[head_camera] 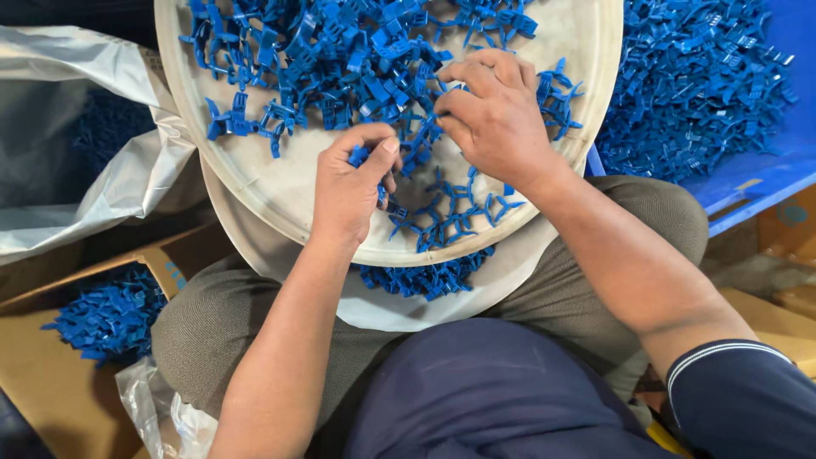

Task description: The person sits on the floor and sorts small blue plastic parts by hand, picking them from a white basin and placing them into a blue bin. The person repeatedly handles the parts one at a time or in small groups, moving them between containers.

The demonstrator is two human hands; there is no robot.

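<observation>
the left hand (347, 189) is curled over the near part of a round white tray (255, 178), thumb and forefinger pinched together on a small blue plastic clip (359, 155); the other fingers are folded in under the palm. the right hand (493, 115) lies just beside it, further up the tray, knuckles up, its fingers bent and pressed close together down into the pile of blue clips (340, 59); what the fingertips have hold of, if anything, cannot be told, since they are hidden by the hand itself and the clips

the tray rests on the person's lap, across grey trousers (212, 323), and a second white tray (382, 306) sits under it, its edge showing below. the pile covers the far half of the upper tray thickly; nearer the hands the clips thin out to loose single pieces, and a few blue sprue-like branched bits (450, 217) lie between the two wrists. more blue pieces (425, 279) show in the gap between the two trays

to the right a blue crate (756, 183) holds a heap of the same blue clips. to the left a cardboard box (51, 382) has a smaller heap of blue pieces (110, 314) in it, and above that a grey plastic bag (127, 178) stands open beside the tray. the person's dark blue shirt (484, 391) fills the bottom of the view
</observation>
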